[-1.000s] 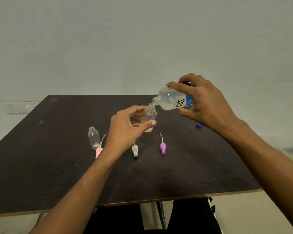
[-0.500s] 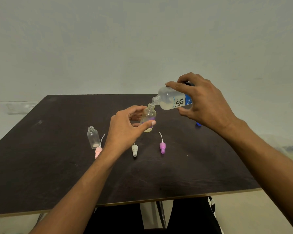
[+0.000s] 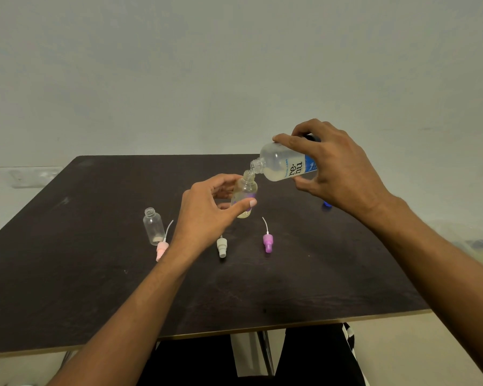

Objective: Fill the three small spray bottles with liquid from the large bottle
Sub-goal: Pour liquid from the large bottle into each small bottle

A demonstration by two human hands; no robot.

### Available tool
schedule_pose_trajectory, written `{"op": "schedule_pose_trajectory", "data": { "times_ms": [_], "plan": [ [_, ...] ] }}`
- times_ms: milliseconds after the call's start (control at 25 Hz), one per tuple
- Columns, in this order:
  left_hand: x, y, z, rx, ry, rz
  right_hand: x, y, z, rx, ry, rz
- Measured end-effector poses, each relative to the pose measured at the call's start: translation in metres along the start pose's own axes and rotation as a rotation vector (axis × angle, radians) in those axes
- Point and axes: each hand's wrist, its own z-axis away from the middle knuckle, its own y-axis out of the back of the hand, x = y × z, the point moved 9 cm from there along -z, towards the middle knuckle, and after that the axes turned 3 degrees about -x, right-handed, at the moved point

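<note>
Mid-pour: right hand [image 3: 343,174] wraps the tilted large bottle [image 3: 286,165], neck at the mouth of a small spray bottle [image 3: 244,196] that the left hand [image 3: 207,215] pinches between thumb and fingers above mid-table; it looks partly filled, level hard to read. One empty small bottle [image 3: 153,225] stands open toward the left edge; the third isn't clearly visible, possibly behind the left hand, so at least one fill remains. Pink [image 3: 161,247], white [image 3: 221,246] and purple [image 3: 267,242] sprayer heads lie loose nearer the front edge, blue cap [image 3: 326,204] behind the right wrist; nothing blocks the pour.

Small blue cap [image 3: 326,204] near table's right edge peeking out, mostly hidden behind right hand [image 3: 338,174]; third small bottle's whereabouts undeterminable.
</note>
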Motion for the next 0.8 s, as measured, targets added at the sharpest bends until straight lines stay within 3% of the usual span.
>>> {"op": "schedule_pose_trajectory", "data": {
  "times_ms": [800],
  "plan": [
    [0.0002,-0.0031,-0.0005,-0.006,0.001,-0.024,0.0009,0.0008,0.0023,0.005,-0.002,0.012]
  ]
}}
